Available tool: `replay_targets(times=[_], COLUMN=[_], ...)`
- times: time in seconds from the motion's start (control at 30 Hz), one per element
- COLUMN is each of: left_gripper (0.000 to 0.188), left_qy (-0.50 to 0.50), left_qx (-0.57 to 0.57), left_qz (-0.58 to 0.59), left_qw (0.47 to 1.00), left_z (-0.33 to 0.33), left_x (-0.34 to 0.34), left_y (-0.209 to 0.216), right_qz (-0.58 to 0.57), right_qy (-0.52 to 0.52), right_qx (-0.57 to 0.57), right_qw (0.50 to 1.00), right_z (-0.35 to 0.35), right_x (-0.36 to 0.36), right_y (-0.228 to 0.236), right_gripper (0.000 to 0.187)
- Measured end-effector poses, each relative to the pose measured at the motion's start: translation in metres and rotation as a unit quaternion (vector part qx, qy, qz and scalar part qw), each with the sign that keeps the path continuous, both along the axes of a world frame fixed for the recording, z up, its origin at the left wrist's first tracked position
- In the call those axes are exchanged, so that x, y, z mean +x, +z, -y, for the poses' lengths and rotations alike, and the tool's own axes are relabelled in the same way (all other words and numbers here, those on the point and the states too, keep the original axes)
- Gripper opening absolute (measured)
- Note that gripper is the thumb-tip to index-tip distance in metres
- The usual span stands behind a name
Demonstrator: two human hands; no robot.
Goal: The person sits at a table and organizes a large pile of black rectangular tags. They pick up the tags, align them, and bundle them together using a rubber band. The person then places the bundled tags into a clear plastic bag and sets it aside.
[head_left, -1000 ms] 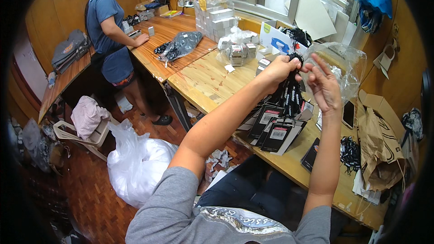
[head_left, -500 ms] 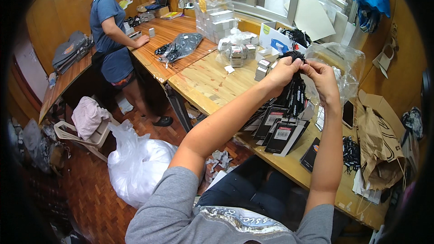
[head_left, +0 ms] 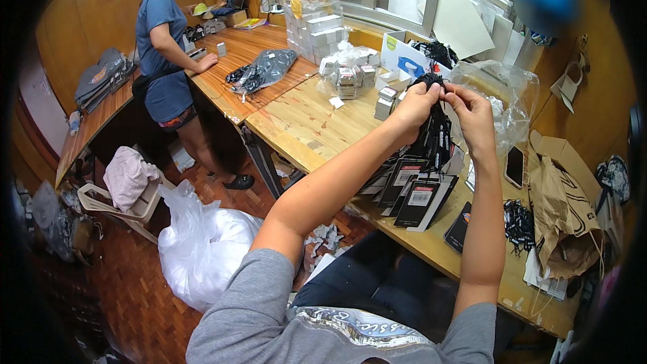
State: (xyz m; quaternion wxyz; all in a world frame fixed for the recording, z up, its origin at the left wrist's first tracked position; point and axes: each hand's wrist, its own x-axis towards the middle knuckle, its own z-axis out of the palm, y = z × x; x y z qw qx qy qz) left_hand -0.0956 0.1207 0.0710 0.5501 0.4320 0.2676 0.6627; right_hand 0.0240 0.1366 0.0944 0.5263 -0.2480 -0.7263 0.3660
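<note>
My left hand [head_left: 416, 108] is closed around the gathered top of a bunch of black string loops [head_left: 433, 136], held up above the wooden table. Black hang tags [head_left: 416, 201] with white and red labels dangle from the strings, fanned out near the table's front edge. Right beside it, my right hand [head_left: 470, 113] pinches with thumb and forefinger at the top of the bunch. What lies between those fingertips is too small to make out. Another black tag [head_left: 459, 228] lies on the table by my right forearm, close to a pile of black strings [head_left: 519, 224].
A phone [head_left: 515, 164] and a crumpled brown paper bag [head_left: 566, 209] lie at the right. Small boxes in clear bags [head_left: 317, 35] stand at the back. A co-worker [head_left: 162, 47] stands at the far left table. A white plastic sack [head_left: 209, 246] and a chair [head_left: 128, 205] are on the floor.
The view has shifted slightly. Both hands stay together at the top of the string bunch, with the right fingers a little differently bent. The co-worker's visible arm remains on the table.
</note>
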Motion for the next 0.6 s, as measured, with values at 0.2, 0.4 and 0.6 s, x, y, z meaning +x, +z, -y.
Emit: replay_targets(times=[0.2,0.4,0.6], left_gripper=[0.018,0.018,0.017], left_qy=[0.021,0.063,0.068], left_qx=[0.0,-0.004,-0.02], left_qz=[0.01,-0.028,0.006], left_qw=[1.0,0.998,0.997], left_z=[0.003,0.002,0.005], left_x=[0.0,0.003,0.004], left_y=[0.0,0.001,0.004], right_qz=[0.036,-0.042,-0.002], right_qy=[0.039,-0.006,0.002], right_qx=[-0.043,0.01,0.037], right_qw=[0.998,0.999,0.999], right_z=[-0.01,-0.004,0.005], right_x=[0.003,-0.002,0.004], right_y=[-0.005,-0.009,-0.007], right_gripper=[0.025,0.021,0.018])
